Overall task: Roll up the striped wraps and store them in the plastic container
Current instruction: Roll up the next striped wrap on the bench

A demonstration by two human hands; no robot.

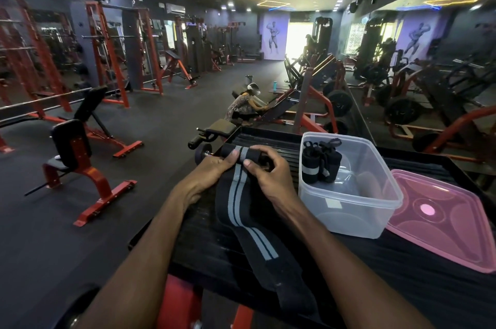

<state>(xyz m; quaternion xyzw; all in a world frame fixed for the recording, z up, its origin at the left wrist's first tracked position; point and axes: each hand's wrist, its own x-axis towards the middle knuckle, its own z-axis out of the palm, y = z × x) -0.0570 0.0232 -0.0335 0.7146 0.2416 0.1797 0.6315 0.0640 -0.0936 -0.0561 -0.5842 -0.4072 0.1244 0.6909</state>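
The black elastic wrap with grey stripes (243, 202) is half rolled just left of the clear plastic container (349, 189) — left hand (212, 170) and right hand (268, 170) both pinch the roll, axis crosswise, loose tail trailing back toward me.

- The wrap (236, 205) under my hands is matt black woven cloth with grey stripes.
- At 2 o'clock, the container (349, 210) is clear, smooth plastic, slightly frosted.
- At 3 o'clock, its lid (442, 229) is glossy translucent pink plastic.
- The platform (204, 242) beneath looks like ribbed matt black rubber.
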